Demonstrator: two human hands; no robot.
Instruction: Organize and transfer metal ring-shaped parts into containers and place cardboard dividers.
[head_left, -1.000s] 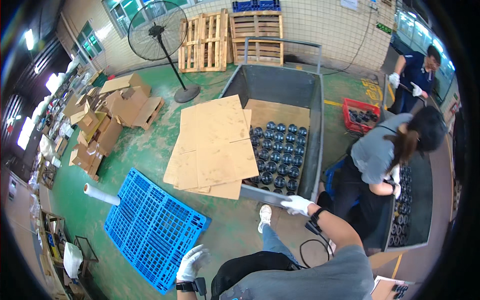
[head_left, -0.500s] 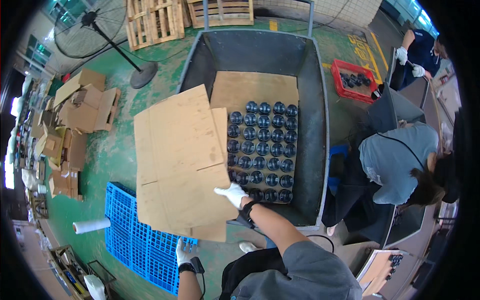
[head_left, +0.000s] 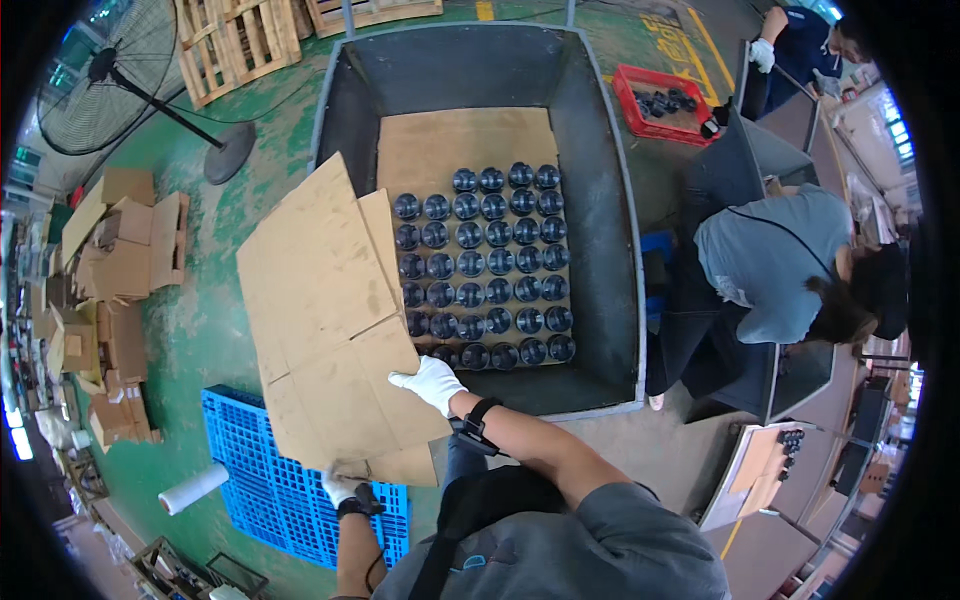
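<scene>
Your gloved right hand (head_left: 432,384) is at the right edge of the cardboard sheets (head_left: 315,310), thumb extended; your left hand (head_left: 345,484), blurred, is at their near edge. I cannot tell either one's opening or grip. The sheets cover part of the grey metal cart's (head_left: 607,250) left side, left of rows of dark cylindrical parts (head_left: 498,263).

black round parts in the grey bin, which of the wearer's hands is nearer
Right: the right hand is by the right edge of the cardboard sheets, near the closest row of black round parts; the left hand is farther away, at the sheets' lower edge.
</scene>
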